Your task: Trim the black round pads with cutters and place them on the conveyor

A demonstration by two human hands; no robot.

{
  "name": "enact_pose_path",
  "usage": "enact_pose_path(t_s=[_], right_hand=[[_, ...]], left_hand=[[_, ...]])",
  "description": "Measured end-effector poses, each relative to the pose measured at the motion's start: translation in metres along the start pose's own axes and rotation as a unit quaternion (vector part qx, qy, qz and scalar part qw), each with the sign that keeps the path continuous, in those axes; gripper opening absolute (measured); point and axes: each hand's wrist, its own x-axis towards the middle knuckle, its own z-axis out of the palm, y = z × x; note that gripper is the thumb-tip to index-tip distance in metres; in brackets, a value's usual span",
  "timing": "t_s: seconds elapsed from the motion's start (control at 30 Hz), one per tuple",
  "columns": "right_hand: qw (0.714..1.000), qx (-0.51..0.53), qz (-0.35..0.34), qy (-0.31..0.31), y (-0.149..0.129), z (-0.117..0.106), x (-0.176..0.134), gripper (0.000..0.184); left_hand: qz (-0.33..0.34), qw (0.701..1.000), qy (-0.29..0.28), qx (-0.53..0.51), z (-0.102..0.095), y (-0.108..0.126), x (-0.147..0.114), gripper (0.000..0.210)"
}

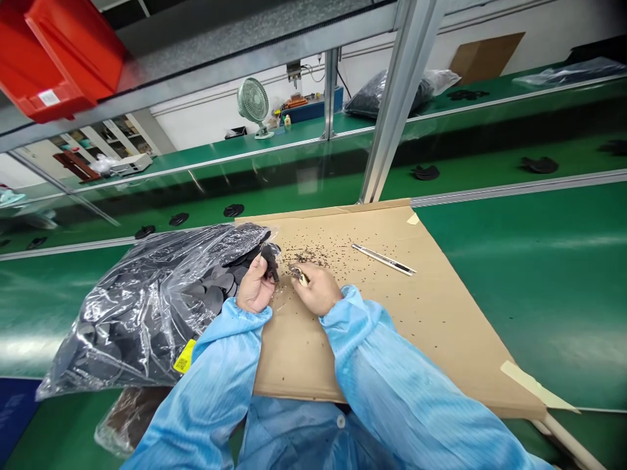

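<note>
My left hand is closed on a thin black piece, held upright between thumb and fingers. Just to its right, my right hand wraps round a small tool with a pale yellow handle; its dark tip points at the black piece, and its exact kind is hidden by the fingers. Tiny black scraps lie scattered on the cardboard sheet beyond both hands. At my left wrist, a large transparent plastic bag gapes open, full of flat, rounded black pieces.
A slim, pale craft-knife-like tool lies on the cardboard. Black parts sit along the green conveyor belt behind. A metal post rises at the cardboard's far edge. A red bin hangs upper left.
</note>
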Motion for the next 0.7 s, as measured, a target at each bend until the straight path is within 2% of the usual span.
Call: enact_pose_path(t_s=[0.17,0.43,0.57,0.7], right_hand=[[0.996,-0.071,-0.036,-0.038,-0.0037,-0.0003,-0.0015,0.017],[0.991,-0.108,-0.04,-0.064,-0.0008,0.0032,-0.0029,0.022],[0.987,-0.129,-0.045,-0.08,-0.0015,0.0039,-0.0033,0.019],[0.983,-0.146,-0.044,-0.099,-0.0037,0.0022,-0.0034,0.019]], left_hand=[[-0.043,0.999,-0.025,0.002,0.0035,0.0022,-0.0038,0.028],[-0.088,0.996,0.033,0.005,0.0054,0.0004,-0.0033,0.016],[-0.143,0.99,0.001,-0.015,0.0087,0.0045,-0.0061,0.017],[-0.145,0.989,0.008,-0.031,0.0081,0.0055,-0.0072,0.016]])
